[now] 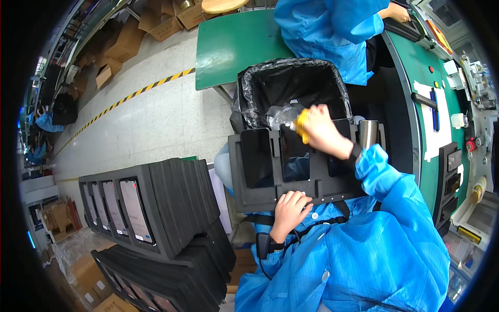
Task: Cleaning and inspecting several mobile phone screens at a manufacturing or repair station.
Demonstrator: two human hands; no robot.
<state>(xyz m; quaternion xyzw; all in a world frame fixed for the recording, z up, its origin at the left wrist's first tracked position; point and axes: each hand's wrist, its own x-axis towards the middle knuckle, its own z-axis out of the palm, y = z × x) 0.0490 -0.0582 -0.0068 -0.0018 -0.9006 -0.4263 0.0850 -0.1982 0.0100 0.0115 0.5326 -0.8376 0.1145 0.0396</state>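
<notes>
A black foam tray lies across my lap, with dark-screened phones standing in its slots. The left phone and the middle phone show plainly, while the right phone is partly covered by my wrist. My right hand is closed round a small yellow object, held over the top of the middle phone; its kind is hidden by my fingers. On the tray's near edge, my left hand has its fingers curled over the rim. A silver metal cylinder stands at the tray's right end.
Past the tray stands a bin lined with a black bag, clear plastic inside. Stacked foam trays with phones rise at my left. A green table and a co-worker in blue are beyond. A green workbench runs along the right.
</notes>
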